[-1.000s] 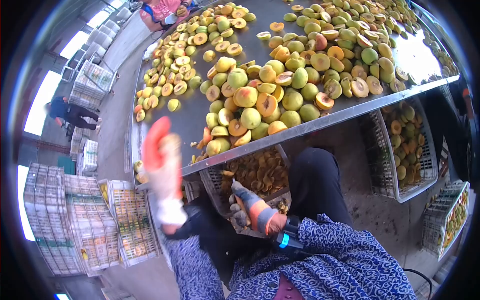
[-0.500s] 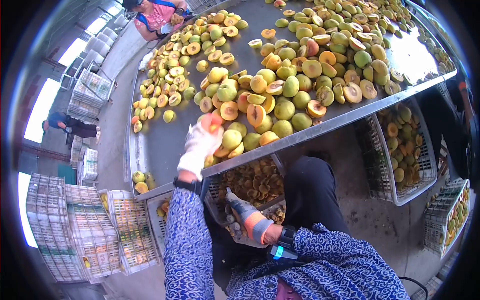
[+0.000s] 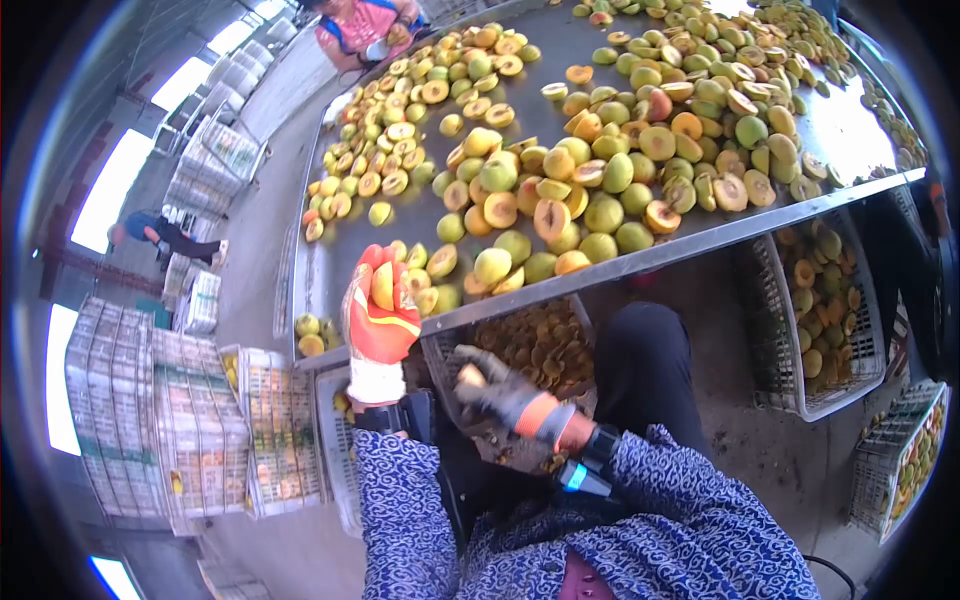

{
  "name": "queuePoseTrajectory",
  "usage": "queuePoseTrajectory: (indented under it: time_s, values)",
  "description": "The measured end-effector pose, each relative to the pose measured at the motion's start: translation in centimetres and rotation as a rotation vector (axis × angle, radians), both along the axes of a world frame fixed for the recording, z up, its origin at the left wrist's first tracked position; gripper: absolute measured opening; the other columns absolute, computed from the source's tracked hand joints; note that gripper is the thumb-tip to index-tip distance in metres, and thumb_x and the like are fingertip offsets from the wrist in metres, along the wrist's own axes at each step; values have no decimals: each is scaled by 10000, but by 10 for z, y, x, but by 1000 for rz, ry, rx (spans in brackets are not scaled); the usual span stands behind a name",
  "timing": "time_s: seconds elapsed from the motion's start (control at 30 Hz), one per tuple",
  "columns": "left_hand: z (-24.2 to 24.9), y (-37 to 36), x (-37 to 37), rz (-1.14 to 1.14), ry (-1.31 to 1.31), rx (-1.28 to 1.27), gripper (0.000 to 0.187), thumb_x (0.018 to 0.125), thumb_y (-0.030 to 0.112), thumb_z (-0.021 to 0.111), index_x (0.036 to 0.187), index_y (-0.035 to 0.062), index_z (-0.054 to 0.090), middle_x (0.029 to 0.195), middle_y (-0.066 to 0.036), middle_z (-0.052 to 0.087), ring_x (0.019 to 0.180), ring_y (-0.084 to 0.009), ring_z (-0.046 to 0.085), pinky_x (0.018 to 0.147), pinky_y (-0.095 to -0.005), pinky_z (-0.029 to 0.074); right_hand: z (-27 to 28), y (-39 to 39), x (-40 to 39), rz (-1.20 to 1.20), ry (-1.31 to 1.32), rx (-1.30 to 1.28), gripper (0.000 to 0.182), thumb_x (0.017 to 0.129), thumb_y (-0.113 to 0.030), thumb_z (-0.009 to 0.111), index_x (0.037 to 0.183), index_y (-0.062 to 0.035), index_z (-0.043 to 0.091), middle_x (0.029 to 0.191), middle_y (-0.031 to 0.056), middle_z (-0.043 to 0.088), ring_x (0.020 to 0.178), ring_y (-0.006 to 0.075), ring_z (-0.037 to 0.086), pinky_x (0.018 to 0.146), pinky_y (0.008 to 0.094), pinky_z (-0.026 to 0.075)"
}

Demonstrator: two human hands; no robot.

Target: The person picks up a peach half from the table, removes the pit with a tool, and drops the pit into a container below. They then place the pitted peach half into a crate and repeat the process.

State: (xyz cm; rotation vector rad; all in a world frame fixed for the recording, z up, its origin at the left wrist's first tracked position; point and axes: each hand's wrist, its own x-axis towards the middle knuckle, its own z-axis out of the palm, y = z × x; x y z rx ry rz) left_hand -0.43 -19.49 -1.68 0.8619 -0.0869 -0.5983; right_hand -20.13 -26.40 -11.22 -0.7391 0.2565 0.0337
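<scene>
My left hand, in a red and white glove, is raised palm up at the table's near edge. Its fingers curl around a yellow-orange peach half. Lower and to the right, my right hand, in a grey and orange glove, is closed and slightly blurred over the crate below the table. A small pale orange patch shows at its fingers; I cannot tell what it grips. Halved peaches lie in a heap just beyond my left hand, some cut side up with brown centres.
The metal table has a raised front rim. Beneath it, a crate holds brownish fruit scraps. Another crate of peaches stands at right. Stacked white crates fill the left. One person works at the far edge; another bends near crates.
My left hand has drawn back from the heap and turned palm up with a peach half. My right hand has shifted slightly up and right in view. The camera view has shifted.
</scene>
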Motion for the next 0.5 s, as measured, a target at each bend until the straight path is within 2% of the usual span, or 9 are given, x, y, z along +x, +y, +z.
queuePoseTrajectory:
  time_s: [0.03,0.1,0.13,0.17,0.23,0.3,0.37,0.4,0.5]
  values:
    - [-3,6,-9,-30,105,-93,294,1054,287,564,1288,141,665,1360,-97,659,1092,-157,678,680,-245,566,0,-4,5,-90,24,-53,404,971,-315,685,1305,-113,582,720,4,618,539,99,534,482,265,435]
    - [-9,11,-32,-132,157,-211,306,1055,332,558,1259,143,684,1342,-101,672,1009,-159,701,619,-248,554,34,-35,-13,40,112,-59,293,975,-278,679,1197,-93,631,816,-27,633,652,61,577,556,217,461]
    - [-12,14,-41,-97,267,-223,317,1054,345,551,1239,131,695,1304,-109,694,869,-162,708,565,-262,539,35,-26,-9,-137,46,-115,271,993,-340,643,1100,-91,641,706,-21,599,541,72,535,473,210,399]
    - [-5,8,-57,-107,357,-281,316,1053,326,545,1203,109,719,1201,-132,739,779,-198,688,553,-252,518,45,-30,-17,-60,-3,-35,280,998,-356,630,1084,-90,640,688,-16,590,513,72,518,456,209,381]
    - [-23,11,-69,-163,357,-412,292,1048,307,548,1187,118,722,1190,-110,744,782,-178,675,604,-281,541,75,-50,-36,83,-100,127,306,1009,-389,604,1053,-89,637,653,-7,572,456,73,483,423,207,344]
    - [-30,5,-80,-144,277,-439,277,1040,292,557,1177,119,723,1172,-98,747,803,-163,667,670,-319,554,62,-54,-35,295,-350,415,327,1021,-416,576,972,-95,618,616,-11,541,431,64,438,415,215,320]
    - [-34,10,-91,-78,333,-501,260,1029,269,567,1164,114,725,1156,-86,750,883,-174,674,783,-363,552,61,-50,-24,179,-4,-129,324,1017,-417,587,959,-100,618,620,-13,543,433,64,432,416,215,318]
    - [-34,12,-91,-40,421,-552,251,1021,254,572,1156,109,727,1149,-81,750,952,-192,685,863,-389,543,54,-39,-16,-41,152,-56,307,1008,-415,607,971,-111,611,624,-17,548,447,65,444,419,213,318]
    - [-37,9,-85,-10,472,-632,275,1026,253,560,1210,116,712,1130,-66,750,1022,-229,707,1029,-450,508,60,-47,-29,56,8,4,233,1000,-340,644,952,-117,592,636,-25,552,455,65,488,406,212,337]
